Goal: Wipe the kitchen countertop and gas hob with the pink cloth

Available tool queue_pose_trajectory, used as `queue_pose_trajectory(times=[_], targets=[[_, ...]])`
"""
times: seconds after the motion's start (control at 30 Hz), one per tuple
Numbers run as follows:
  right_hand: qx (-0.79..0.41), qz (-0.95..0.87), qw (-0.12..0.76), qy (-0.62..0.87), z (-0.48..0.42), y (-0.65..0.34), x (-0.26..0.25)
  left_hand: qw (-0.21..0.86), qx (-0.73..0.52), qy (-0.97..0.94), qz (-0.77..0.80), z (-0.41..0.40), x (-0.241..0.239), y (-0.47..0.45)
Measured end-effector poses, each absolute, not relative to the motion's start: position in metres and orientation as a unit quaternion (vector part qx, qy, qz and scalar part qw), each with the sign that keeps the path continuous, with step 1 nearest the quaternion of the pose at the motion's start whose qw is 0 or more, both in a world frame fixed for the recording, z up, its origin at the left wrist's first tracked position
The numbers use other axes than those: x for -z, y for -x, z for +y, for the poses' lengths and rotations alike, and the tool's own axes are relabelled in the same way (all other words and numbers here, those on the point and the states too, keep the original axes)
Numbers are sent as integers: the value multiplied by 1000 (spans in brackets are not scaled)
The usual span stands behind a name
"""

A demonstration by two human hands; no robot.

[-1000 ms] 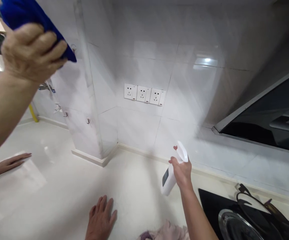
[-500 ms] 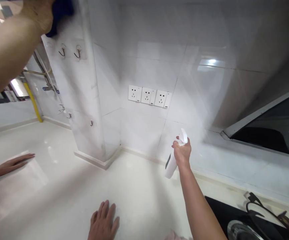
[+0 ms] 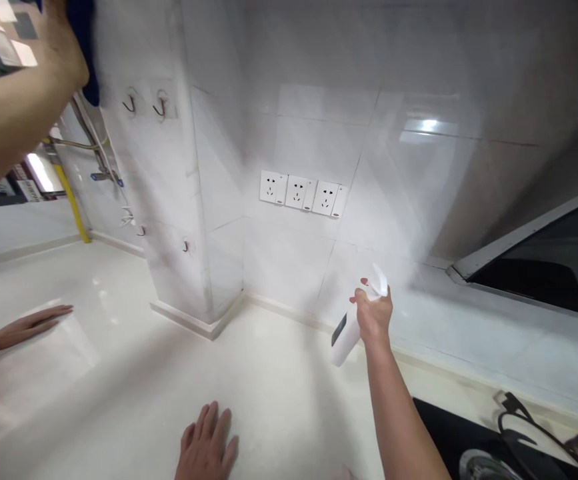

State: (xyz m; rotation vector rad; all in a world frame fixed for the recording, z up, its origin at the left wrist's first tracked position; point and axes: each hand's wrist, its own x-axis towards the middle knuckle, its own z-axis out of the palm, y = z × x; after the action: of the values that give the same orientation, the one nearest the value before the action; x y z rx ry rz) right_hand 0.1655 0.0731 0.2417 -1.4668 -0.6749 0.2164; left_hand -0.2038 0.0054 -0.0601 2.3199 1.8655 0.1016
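My right hand [image 3: 373, 315] is wrapped round a white spray bottle [image 3: 347, 330], its nozzle aimed at the white tiled wall [image 3: 393, 193], where mist hangs in the air. My left hand [image 3: 206, 445] lies flat and open on the white countertop [image 3: 133, 393] near the front edge. At the top left another person's hand [image 3: 61, 43] presses a blue cloth [image 3: 85, 40] against the tiled pillar [image 3: 169, 200]. That person's other hand [image 3: 29, 325] rests flat on the counter at the far left.
A row of three wall sockets [image 3: 303, 193] sits on the wall ahead. Small hooks [image 3: 145, 105] hang on the pillar. A black hob with a pan support [image 3: 529, 440] is at the bottom right, and a dark range hood [image 3: 543, 260] juts out above it.
The view has tilted up slightly. My right hand with the bottle rose, then dropped a little to the right. The other person's hand with the blue cloth moved up the pillar.
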Motion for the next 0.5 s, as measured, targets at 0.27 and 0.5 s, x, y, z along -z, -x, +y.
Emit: queue_pose_trajectory(times=[0.27, 0.5], targets=[[-59, -277, 689, 668, 44, -184, -248, 63, -32, -779, 623, 7, 60, 204], [-25, -241, 689, 682, 7, -200, -250, 68, -45, -778, 623, 10, 64, 205]])
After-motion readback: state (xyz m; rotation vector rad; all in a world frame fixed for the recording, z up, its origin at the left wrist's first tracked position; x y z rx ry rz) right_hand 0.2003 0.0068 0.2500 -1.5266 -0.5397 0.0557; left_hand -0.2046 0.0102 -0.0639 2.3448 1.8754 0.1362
